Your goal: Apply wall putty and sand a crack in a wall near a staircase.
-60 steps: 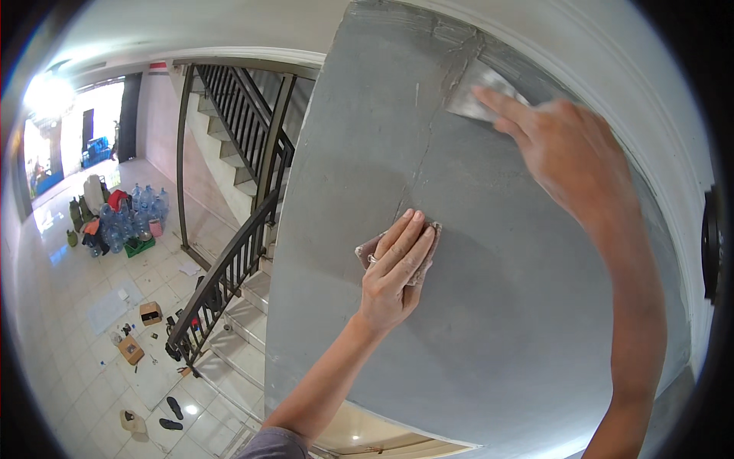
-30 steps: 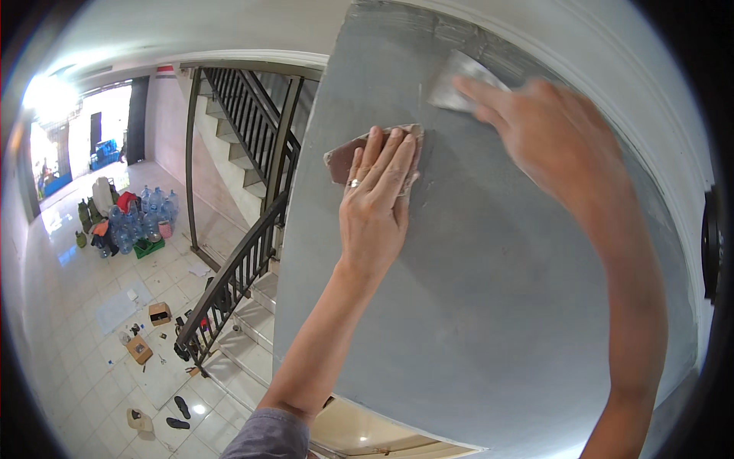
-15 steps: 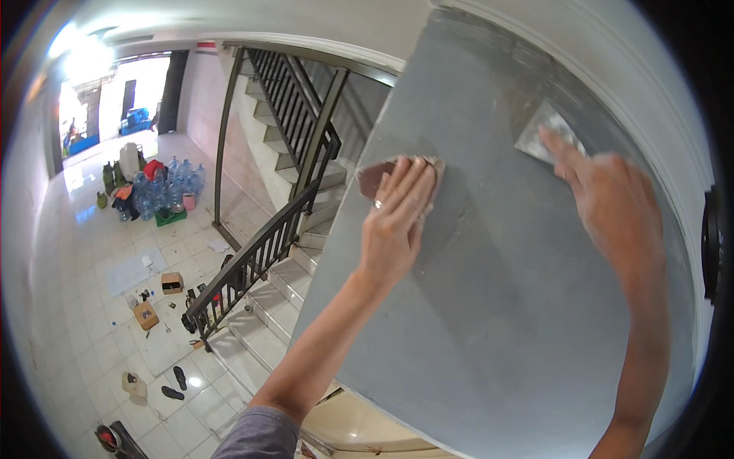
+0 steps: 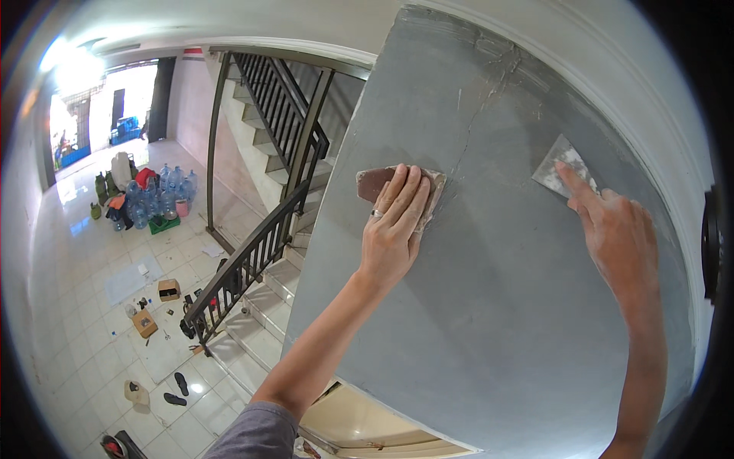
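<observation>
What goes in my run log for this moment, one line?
left hand: presses sandpaper on grey wall | right hand: holds scraper on wall

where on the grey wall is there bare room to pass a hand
Bare wall lies below and between the left hand on its sanding pad and the right hand pressing the scraper. The top, by the crack and rough patches, is busier.

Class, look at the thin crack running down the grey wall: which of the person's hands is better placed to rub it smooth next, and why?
Probably the left hand: it presses the sanding pad flat beside the crack. The right hand holds a scraper farther off.
</observation>
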